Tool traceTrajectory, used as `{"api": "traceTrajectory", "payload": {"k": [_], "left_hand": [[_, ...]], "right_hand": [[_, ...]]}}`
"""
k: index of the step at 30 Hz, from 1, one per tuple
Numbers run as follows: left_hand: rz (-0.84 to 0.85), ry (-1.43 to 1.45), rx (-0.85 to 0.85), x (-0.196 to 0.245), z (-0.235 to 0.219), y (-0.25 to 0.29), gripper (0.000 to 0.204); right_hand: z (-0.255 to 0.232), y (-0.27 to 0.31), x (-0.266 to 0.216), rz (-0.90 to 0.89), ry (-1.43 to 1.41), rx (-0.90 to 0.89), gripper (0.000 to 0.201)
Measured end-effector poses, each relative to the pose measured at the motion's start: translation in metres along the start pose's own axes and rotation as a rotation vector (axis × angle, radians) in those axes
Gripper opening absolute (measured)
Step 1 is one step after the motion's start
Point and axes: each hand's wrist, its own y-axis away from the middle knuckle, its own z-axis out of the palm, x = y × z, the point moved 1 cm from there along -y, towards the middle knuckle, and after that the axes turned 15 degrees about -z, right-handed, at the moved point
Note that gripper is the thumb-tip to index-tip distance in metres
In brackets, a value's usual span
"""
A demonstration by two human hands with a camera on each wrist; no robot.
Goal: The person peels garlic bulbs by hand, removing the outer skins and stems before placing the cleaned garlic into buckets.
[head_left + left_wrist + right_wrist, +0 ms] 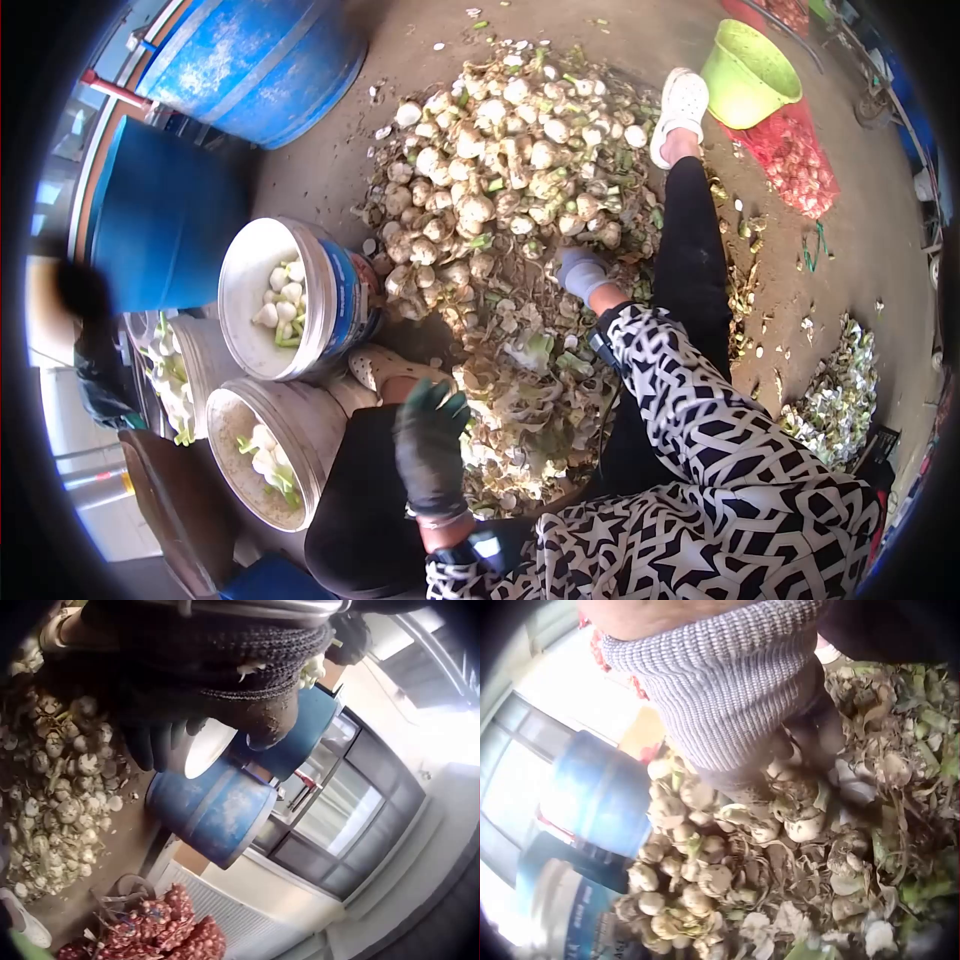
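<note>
My right hand [583,275], in a pale grey knit glove, reaches down into the near side of a big heap of garlic bulbs [475,208]. The right wrist view shows its fingers [826,729] curled about a garlic bulb [784,759], partly hidden by the glove. More garlic bulbs [804,826] lie right below them. My left hand [430,440], in a dark dirty glove with green fingertips, hangs above my left knee with its fingers loosely extended and holds nothing. In the left wrist view its dark fingers [159,746] point downward.
Buckets [262,400] [240,350] holding trimmed white bulbs with green stems stand at left. Behind them are blue barrels [255,75]. Dry husks [525,400] cover the floor between my feet. A lime-green tub [750,75] and red mesh sacks [800,165] are at right.
</note>
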Motion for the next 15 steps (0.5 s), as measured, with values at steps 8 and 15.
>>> {"api": "traceTrajectory", "payload": {"k": [8, 15], "left_hand": [[0.116, -0.492, -0.147, -0.036, 0.025, -0.019, 0.065], [0.730, -1.123, 0.147, -0.030, 0.048, 0.021, 0.063]], "right_hand": [[-0.042, 0.162, -0.095, -0.652, -1.394, -0.332, 0.030], [-0.039, 0.236, -0.133, -0.591, -1.055, 0.289, 0.033]]}}
